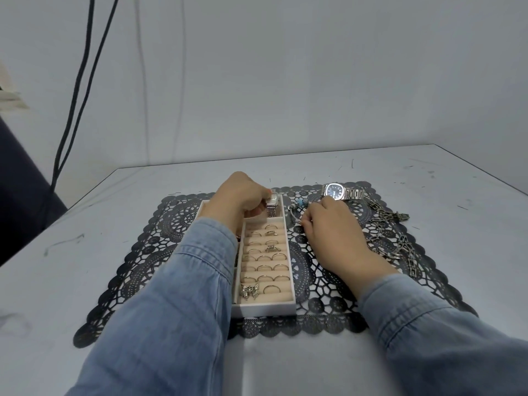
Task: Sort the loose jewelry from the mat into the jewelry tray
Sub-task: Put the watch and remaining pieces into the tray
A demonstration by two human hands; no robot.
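a white rectangular jewelry tray [264, 308] with beige ring rolls is filled with thin metal rings [264, 258] and a silver butterfly ring [250, 290]. a small silver watch [271, 205] is gripped over its far compartment by the left hand [238, 200]. a beaded silver bangle [297, 208] on the black lace mat [328, 315] is pinched by the right hand [333, 232].

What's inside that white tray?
The tray holds rows of rings, a butterfly ring and a small watch. The left arm hides its left side.
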